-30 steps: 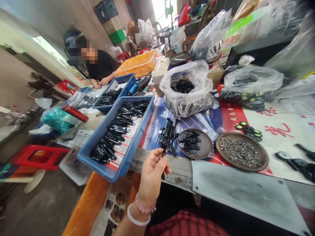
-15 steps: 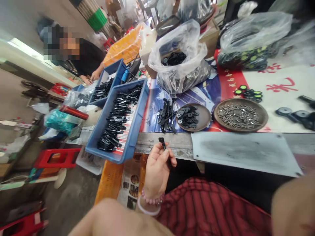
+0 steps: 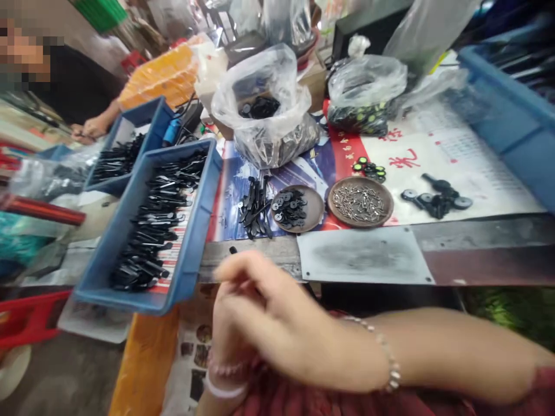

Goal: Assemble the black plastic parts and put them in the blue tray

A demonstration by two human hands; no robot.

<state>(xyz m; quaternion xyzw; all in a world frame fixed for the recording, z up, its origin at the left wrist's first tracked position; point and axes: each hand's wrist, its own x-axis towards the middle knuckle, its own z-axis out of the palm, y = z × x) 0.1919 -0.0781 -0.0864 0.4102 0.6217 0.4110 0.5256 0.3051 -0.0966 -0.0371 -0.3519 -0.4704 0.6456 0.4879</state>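
left hand [image 3: 223,329] holding a black plastic piece [image 3: 233,250], tip poking up at 12 o'clock, right hand [image 3: 286,323] curled across, can't tell its grip tbh, blue bin [image 3: 196,237] at 10

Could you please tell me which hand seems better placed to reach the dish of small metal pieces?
Probably the right hand: it lies nearer the dish of small metal pieces and in front of the left hand, which it partly hides.
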